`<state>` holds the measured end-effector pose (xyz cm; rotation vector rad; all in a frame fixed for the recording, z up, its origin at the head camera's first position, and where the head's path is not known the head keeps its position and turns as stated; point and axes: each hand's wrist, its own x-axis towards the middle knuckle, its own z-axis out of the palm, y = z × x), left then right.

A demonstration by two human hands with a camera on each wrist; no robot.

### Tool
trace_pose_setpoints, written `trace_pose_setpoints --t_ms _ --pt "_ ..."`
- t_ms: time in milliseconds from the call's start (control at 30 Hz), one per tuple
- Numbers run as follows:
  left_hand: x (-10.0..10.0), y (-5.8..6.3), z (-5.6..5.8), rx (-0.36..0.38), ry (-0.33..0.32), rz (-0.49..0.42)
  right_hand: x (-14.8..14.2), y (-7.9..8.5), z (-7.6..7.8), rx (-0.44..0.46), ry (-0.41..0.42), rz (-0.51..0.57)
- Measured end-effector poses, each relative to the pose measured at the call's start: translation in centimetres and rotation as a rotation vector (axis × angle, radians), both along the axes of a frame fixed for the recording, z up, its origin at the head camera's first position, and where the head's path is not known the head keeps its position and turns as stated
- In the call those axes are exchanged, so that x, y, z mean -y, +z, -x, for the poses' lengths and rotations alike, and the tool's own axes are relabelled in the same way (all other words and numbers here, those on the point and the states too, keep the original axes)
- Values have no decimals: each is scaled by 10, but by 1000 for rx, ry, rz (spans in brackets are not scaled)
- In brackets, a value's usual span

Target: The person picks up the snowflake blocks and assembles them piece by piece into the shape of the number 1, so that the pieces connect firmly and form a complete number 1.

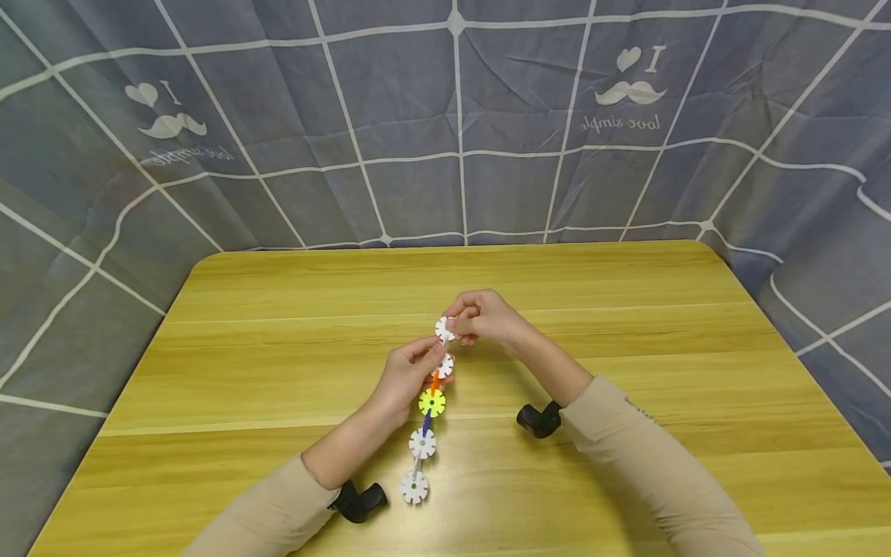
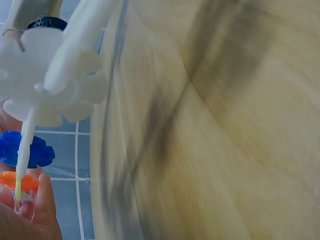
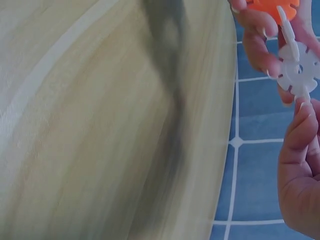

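Observation:
A chain of notched plastic discs runs down between the hands in the head view. My left hand [image 1: 400, 381] pinches it near its upper part, by a white disc [image 1: 445, 367] and an orange disc [image 1: 436, 382]. Just above, the thumb and fingers of my right hand [image 1: 490, 319] pinch the topmost white disc [image 1: 442, 329]. Below the left hand hang a yellow disc [image 1: 432, 403], a blue disc [image 1: 427, 424] and more white discs, down to the bottom white disc [image 1: 414, 488]. In the right wrist view, the right hand's fingertips meet at the edge of a white disc [image 3: 291, 76].
The hands work over a wooden table [image 1: 278, 340]. Black wrist devices [image 1: 358, 503] sit at both sleeve cuffs. A grey-blue curtain [image 1: 404, 93] with white lines stands behind the table and along both sides.

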<state>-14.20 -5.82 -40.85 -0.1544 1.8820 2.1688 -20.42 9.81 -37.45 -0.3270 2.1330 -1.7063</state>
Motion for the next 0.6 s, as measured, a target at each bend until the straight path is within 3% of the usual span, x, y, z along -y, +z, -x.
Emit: trace_pose_setpoints --t_ms 367,600 --pt "-3 5 2 -36 44 -41 3 0 -2 -13 -72 40" --pt "-2 7 6 13 38 -37 3 -2 -1 37 -87 104"
